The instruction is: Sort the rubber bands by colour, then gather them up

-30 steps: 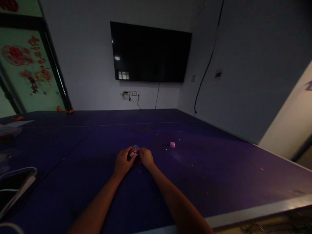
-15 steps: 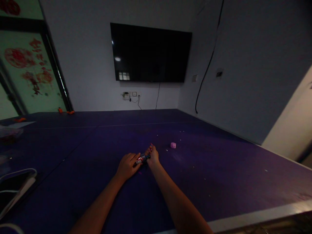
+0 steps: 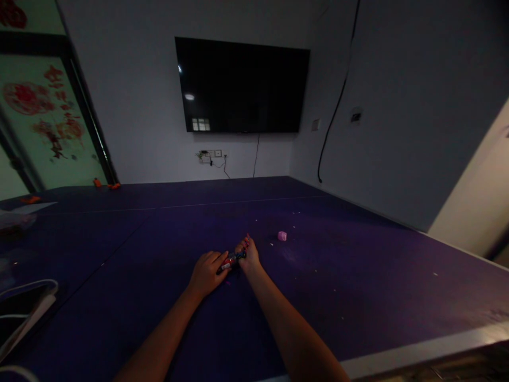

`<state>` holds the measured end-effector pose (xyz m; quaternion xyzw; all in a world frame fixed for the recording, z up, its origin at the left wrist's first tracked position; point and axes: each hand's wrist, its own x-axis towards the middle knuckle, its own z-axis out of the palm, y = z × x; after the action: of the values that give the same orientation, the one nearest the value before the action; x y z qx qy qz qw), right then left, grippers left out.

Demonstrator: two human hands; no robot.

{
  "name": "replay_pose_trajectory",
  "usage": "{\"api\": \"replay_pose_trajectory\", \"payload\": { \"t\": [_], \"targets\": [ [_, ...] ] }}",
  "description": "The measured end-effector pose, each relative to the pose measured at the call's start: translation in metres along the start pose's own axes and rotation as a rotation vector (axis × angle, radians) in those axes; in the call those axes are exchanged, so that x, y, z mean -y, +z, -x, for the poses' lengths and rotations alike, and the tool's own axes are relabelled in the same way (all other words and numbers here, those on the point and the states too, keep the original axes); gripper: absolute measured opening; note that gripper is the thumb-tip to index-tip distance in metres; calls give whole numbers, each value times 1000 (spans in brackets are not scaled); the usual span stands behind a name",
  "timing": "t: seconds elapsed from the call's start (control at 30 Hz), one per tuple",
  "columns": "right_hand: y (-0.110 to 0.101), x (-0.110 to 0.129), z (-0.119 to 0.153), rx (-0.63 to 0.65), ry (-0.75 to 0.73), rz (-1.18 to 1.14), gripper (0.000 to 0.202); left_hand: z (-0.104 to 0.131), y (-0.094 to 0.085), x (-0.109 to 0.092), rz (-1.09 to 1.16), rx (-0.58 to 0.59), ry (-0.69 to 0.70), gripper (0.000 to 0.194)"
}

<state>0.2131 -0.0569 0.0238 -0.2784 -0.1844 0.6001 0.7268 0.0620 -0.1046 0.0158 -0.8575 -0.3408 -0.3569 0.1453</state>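
Low over the purple tabletop (image 3: 191, 223), my left hand (image 3: 205, 270) is closed around a small dark cylinder with a red and white label (image 3: 229, 261). Its kind is too dim and small to make out. My right hand (image 3: 249, 255) is closed at the cylinder's right end, fingers curled. Small pinkish-red spots show at those fingertips; whether they are nails or a held bit I cannot tell. A pink crumpled lump (image 3: 282, 236) lies to the right of my hands. A tiny pink scrap (image 3: 228, 283) sits just below the cylinder.
A dark device with a white cable (image 3: 27, 302) lies at the left edge, with clear plastic packaging (image 3: 16, 222) beyond it. Orange pieces (image 3: 114, 186) rest along the far left. White specks dot the table. Behind are a wall television (image 3: 242, 87) and a hanging black cable (image 3: 334, 116).
The labelled cylinder appears turned slightly, with more red showing. Both hands keep nearly the same place and grip. The view has shifted a little.
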Motion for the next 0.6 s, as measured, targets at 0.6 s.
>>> {"api": "replay_pose_trajectory", "payload": {
  "t": [0.6],
  "targets": [
    [9, -14, 11, -54, -25, 14, 16, -2, 0, -5, 25, -47, -35, 34]
  ]
}}
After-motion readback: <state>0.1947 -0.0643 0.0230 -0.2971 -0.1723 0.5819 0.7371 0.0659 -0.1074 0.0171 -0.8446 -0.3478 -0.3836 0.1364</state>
